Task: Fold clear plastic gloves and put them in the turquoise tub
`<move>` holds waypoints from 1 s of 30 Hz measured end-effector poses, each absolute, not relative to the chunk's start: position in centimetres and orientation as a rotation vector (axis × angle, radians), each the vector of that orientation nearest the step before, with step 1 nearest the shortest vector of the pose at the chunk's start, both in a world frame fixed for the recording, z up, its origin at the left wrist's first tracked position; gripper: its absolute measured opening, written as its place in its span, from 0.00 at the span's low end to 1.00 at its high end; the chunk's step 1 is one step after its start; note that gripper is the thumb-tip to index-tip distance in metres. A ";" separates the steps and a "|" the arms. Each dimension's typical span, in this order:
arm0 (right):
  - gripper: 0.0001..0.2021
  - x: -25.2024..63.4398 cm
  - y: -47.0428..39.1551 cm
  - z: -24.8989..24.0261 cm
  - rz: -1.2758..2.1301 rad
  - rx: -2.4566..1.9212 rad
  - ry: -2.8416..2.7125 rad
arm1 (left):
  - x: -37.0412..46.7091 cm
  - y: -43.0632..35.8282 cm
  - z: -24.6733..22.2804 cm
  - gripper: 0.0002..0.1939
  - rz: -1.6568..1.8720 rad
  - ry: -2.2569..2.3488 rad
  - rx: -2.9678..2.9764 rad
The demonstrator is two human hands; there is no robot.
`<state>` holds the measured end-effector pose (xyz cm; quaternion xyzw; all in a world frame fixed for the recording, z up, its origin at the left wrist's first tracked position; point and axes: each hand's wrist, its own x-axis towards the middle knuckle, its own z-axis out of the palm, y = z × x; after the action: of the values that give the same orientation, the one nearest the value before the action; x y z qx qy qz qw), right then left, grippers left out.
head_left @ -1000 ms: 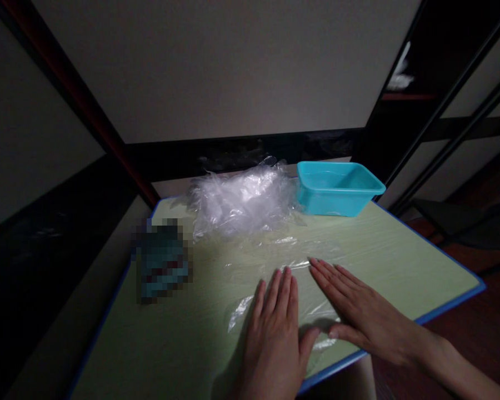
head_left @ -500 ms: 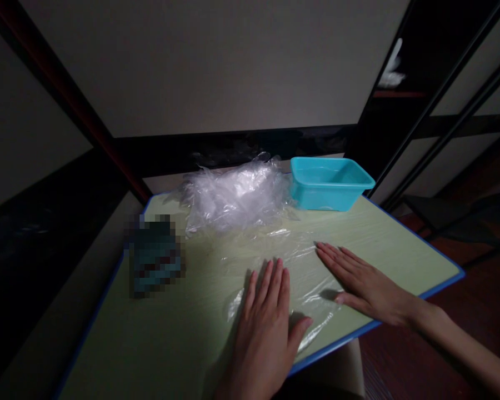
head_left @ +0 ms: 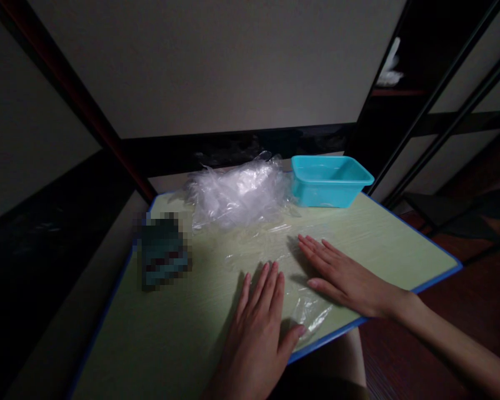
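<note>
A thin, clear plastic sheet or bag [head_left: 310,316] lies spread on the pale green table [head_left: 170,328], its outline hard to make out. My left hand [head_left: 258,322] rests palm down over its near left part, fingers stretched out and a little apart. Across its right side lies my right hand [head_left: 341,275], also palm down, with its fingers extended and pointing to the upper left. Neither hand grips anything. Beyond my hands sits a crumpled heap of clear plastic [head_left: 241,194] at the back of the table.
Right of the heap stands a turquoise plastic basin [head_left: 329,191]. A blurred-out dark green object [head_left: 164,250] is at the table's left edge. Behind the table rises a pale panel [head_left: 233,66]. Blue edging [head_left: 333,339] runs along the table's border.
My right hand has slid left over the plastic, closer to my left hand. My left hand has shifted slightly left. The view has moved a little.
</note>
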<state>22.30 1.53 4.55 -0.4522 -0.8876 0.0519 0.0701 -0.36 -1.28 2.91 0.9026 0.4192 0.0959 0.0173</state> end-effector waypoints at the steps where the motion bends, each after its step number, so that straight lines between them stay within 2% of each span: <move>1: 0.31 21.1 1.3 4.7 0.157 -1.341 -2.674 | -0.3 -1.2 2.9 0.34 0.299 1.309 2.810; 5: 0.31 17.6 0.5 4.4 0.176 -1.281 -2.686 | -0.2 -1.1 2.4 0.37 0.307 1.308 2.841; 10: 0.31 17.6 0.1 3.4 0.122 -1.260 -2.682 | -0.4 -0.9 1.4 0.39 0.415 1.293 2.904; 19: 0.33 22.0 0.0 3.3 0.057 -1.404 -2.664 | -0.6 -0.7 1.5 0.42 0.319 1.260 2.937; 30: 0.33 31.2 -0.3 1.1 -0.061 -1.773 -2.412 | -0.4 -0.8 1.6 0.46 0.403 1.306 2.905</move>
<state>31.24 -0.30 1.10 -0.5906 -0.8033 -0.0205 0.0736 -0.41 -0.78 1.65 0.9043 0.4065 0.1256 -0.0342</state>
